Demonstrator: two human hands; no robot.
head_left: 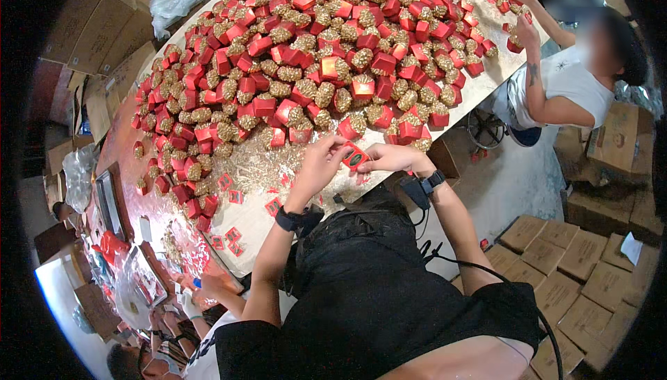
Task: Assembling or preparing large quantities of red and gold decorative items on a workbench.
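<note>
In front of my body I hold a small red label piece with dark oval marks, with both hands at it. My left hand pinches its left end, and my right hand grips the right end between thumb and fingers. Just beyond lies a large heap of red boxes with gold, glittery rounded tops. One of these red and gold pieces rests close past my fingertips. More red label pieces lie scattered on the table left of my left hand.
Gold glitter and red scraps dust the tabletop. A co-worker in a white top handles pieces at the right. Other people's hands work at lower left. Cardboard boxes cover the floor at right, and a black cable runs beside my right arm.
</note>
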